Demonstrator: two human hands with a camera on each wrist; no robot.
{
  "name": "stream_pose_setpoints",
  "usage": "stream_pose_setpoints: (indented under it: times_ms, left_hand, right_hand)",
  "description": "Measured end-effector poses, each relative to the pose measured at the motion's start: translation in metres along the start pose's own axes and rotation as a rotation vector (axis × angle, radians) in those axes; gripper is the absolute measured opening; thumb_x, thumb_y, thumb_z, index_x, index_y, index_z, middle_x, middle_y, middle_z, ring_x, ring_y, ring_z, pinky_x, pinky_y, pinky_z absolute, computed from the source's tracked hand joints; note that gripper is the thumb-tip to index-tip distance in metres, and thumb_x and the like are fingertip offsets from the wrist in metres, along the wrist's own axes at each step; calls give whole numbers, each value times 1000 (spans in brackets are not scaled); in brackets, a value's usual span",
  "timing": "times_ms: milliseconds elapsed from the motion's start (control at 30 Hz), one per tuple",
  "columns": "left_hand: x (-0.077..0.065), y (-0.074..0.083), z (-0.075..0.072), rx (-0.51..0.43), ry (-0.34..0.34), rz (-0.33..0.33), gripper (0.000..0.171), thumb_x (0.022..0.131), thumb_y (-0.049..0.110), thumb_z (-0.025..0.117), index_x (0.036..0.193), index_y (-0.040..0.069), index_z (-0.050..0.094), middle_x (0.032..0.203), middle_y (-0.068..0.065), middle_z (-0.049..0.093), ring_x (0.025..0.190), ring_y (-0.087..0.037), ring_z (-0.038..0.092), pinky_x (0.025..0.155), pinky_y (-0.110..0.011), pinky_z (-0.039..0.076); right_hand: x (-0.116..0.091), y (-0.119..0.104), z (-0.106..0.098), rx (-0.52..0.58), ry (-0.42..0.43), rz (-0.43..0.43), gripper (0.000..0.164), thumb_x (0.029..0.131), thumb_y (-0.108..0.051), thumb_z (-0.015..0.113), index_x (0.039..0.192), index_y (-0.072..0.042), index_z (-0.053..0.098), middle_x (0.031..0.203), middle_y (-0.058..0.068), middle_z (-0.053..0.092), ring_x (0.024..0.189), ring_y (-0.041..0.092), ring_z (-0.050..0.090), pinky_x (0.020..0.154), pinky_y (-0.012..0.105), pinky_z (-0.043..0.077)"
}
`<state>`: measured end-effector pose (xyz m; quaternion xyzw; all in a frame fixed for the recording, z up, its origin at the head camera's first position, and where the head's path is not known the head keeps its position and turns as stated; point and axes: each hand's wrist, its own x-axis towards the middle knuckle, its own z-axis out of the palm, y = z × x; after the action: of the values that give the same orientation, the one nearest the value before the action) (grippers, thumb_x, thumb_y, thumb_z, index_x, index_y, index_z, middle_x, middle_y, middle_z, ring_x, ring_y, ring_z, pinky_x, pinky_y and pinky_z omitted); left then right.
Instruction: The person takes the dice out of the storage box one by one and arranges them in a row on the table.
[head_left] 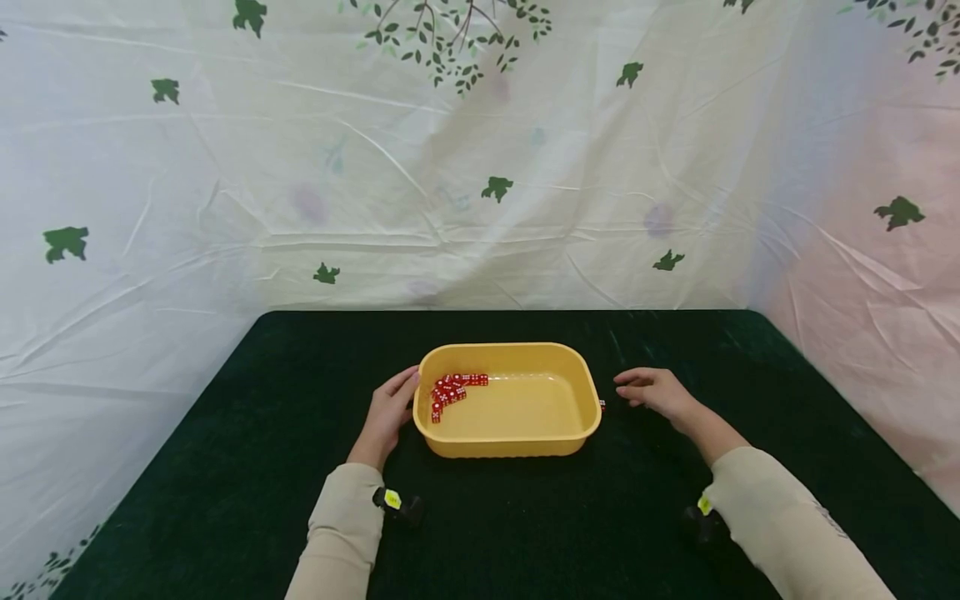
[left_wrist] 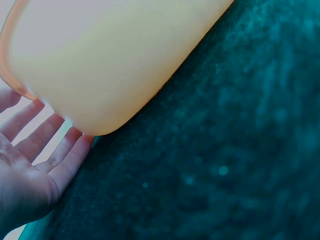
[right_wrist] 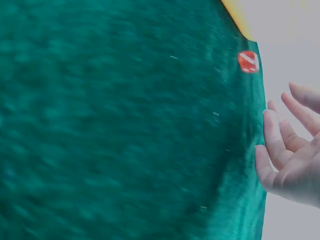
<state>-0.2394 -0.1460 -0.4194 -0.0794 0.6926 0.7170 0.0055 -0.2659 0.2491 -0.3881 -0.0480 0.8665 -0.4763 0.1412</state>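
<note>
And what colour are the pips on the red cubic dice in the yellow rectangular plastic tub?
White; the dice show best in the head view.

Smooth, glossy plastic tub (head_left: 517,408), shiny plastic dice (head_left: 450,388), napped dark cloth (head_left: 525,517), creased curtain (head_left: 570,250).

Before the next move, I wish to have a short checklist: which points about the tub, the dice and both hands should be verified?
1. Yellow tub upright: ok.
2. Left hand at the tub: ok, fingers touch its left end.
3. Right hand free: ok, it holds nothing.
4. All dice inside: not ok, one loose red die lies outside, by the tub's right end.
5. Number of red dice inside: cannot tell, they crowd together at the left end.
</note>
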Motion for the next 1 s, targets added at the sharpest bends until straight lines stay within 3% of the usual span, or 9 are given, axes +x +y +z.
stream_pose_setpoints:
  times_ms: [500, 1000]
  left_hand:
    - [0, 0, 1, -2, -1, 2, 43, 84, 41, 50, 120, 18, 49, 123, -2, 44, 108, -19, 43, 84, -38, 41]
    - [0, -1, 0, -13, 0, -6, 42, 84, 41, 51, 119, 18, 50, 122, -3, 44, 107, -19, 43, 83, -38, 42]
  right_hand:
    - [14, -44, -21, -14, 79, -36, 45, 86, -29, 52, 120, 0, 44, 115, 20, 46, 94, 30, 48, 87, 46, 36]
    - [33, -101, 0, 33, 79, -101, 39, 86, -26, 54, 117, -4, 49, 115, 16, 49, 94, 28, 49, 84, 39, 38]
